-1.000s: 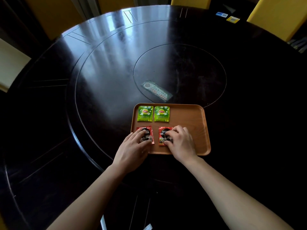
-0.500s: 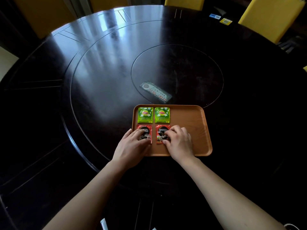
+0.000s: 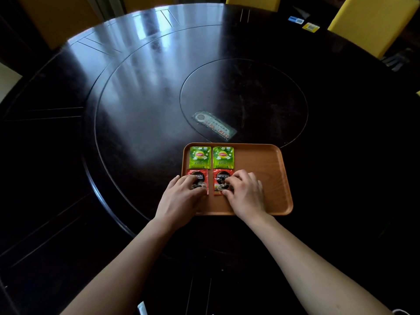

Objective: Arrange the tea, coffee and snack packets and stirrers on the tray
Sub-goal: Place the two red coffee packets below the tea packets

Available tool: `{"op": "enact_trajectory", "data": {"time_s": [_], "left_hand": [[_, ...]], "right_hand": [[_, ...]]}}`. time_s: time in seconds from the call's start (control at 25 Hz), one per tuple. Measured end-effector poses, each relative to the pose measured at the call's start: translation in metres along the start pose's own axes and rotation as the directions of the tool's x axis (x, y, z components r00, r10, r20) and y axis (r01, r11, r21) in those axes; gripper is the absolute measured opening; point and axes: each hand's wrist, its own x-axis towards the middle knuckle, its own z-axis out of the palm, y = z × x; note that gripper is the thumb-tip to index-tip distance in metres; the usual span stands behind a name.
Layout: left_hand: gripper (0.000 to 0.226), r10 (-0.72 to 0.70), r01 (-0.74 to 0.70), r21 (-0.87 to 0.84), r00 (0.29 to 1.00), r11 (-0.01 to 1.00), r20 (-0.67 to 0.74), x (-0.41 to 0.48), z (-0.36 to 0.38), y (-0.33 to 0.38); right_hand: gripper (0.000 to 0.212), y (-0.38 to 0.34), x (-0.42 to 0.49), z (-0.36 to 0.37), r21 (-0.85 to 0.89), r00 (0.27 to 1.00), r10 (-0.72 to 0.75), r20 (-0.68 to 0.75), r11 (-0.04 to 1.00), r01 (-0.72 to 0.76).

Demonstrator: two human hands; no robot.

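Observation:
An orange wooden tray (image 3: 261,169) lies on the dark round table. Two green Lipton tea packets (image 3: 200,157) (image 3: 223,157) sit side by side at its far left. Just below them lie two red Nescafe coffee packets. My left hand (image 3: 179,198) presses its fingertips flat on the left coffee packet (image 3: 200,176). My right hand (image 3: 246,194) has curled fingertips on the right coffee packet (image 3: 221,178). Both packets rest on the tray. A clear wrapped packet with red print (image 3: 214,126) lies on the table beyond the tray.
The table has an inset turntable ring (image 3: 244,103). Yellow chairs (image 3: 372,21) stand at the far edge, with two small cards (image 3: 303,22) near them. A white object (image 3: 142,309) pokes in at the bottom edge.
The two coffee packets have been nudged up and squared under the tea packets. My hands stay on them.

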Motion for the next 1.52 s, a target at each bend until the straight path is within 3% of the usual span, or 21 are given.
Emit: {"op": "enact_trajectory", "data": {"time_s": [0.72, 1.52], "left_hand": [[0.021, -0.091, 0.085, -0.081, 0.992, 0.993, -0.082, 0.007, 0.012, -0.002], [0.023, -0.145, 0.123, -0.148, 0.979, 0.981, -0.142, 0.0, 0.008, 0.004]], "right_hand": [[0.03, 0.004, -0.002, 0.003, 0.029, 1.0, 0.017, -0.011, 0.999, -0.016], [0.038, 0.01, -0.011, -0.001, 0.15, 1.0, 0.009, -0.014, 0.989, -0.006]]}}
